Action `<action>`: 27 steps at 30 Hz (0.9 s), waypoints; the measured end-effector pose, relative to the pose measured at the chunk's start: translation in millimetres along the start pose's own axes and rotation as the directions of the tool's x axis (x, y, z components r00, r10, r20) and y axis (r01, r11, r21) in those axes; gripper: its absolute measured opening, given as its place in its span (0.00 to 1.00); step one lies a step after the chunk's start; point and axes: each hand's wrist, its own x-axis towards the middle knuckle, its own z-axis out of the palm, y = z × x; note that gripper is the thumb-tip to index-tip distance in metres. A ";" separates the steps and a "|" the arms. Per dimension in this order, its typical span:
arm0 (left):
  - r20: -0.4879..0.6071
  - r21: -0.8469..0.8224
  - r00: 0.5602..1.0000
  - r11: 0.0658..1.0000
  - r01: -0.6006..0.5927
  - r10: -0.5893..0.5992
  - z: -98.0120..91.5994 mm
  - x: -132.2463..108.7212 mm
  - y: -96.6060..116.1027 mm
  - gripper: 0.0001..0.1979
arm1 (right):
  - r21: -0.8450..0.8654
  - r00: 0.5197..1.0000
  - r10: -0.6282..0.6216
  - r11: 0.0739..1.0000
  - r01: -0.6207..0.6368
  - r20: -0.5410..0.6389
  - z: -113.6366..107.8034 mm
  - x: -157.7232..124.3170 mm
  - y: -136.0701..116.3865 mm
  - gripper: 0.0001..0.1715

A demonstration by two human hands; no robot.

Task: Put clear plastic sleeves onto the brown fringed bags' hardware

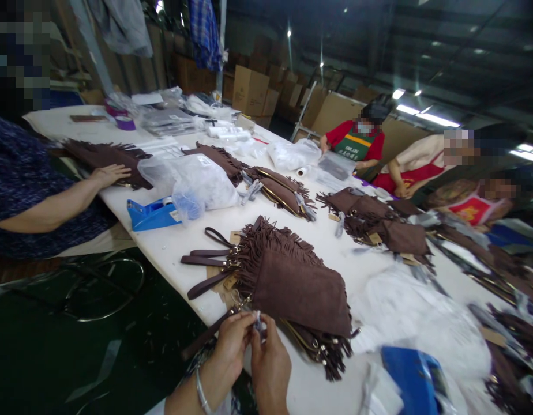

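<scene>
Close to the table's near edge, my left hand [235, 341] and my right hand [270, 360] meet fingertip to fingertip. Both pinch a small piece of clear plastic wrap [258, 324]; whatever lies inside it is hidden. Just beyond them lies a stack of dark brown fringed clutch bags [303, 291], the top one showing a smooth suede-like face. Wrist straps [206, 259] and tan paper tags [231, 280] stick out from its left side. A brown strap [206, 334] passes beside my left hand, and gold zips show along the lower edge.
Blue tape dispensers stand at the left [151, 215] and lower right [411, 377]. White plastic bags [422, 317] lie to the right. More fringed bags [379, 222] cover the table [188, 242] farther off. A co-worker's hand [108, 174] rests on a bag at left; other people work opposite.
</scene>
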 end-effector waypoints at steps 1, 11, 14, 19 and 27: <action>-0.012 0.019 1.000 1.000 0.017 -0.017 -0.3 -0.6 1.7 0.11 | 0.008 1.000 0.002 1.000 -0.002 0.001 0.0 0.6 0.5 0.20; -0.035 0.024 0.998 0.998 0.054 -0.053 -3.9 3.0 -3.2 0.13 | 0.487 0.991 0.095 0.864 -0.129 0.093 5.1 3.5 7.0 0.23; -0.049 0.019 0.996 0.997 0.073 -0.072 -4.8 4.8 -4.8 0.13 | 0.627 0.977 0.129 0.751 -0.207 0.168 11.5 5.6 11.6 0.25; -0.049 0.043 0.999 0.999 0.009 -0.007 -4.4 7.6 -7.0 0.13 | 0.754 0.953 0.166 0.584 -0.301 0.252 15.8 9.1 13.9 0.27; 0.019 0.007 0.997 0.997 0.078 -0.079 -5.6 11.5 -7.9 0.13 | 0.783 0.918 0.233 0.480 -0.396 0.321 7.2 9.4 7.7 0.28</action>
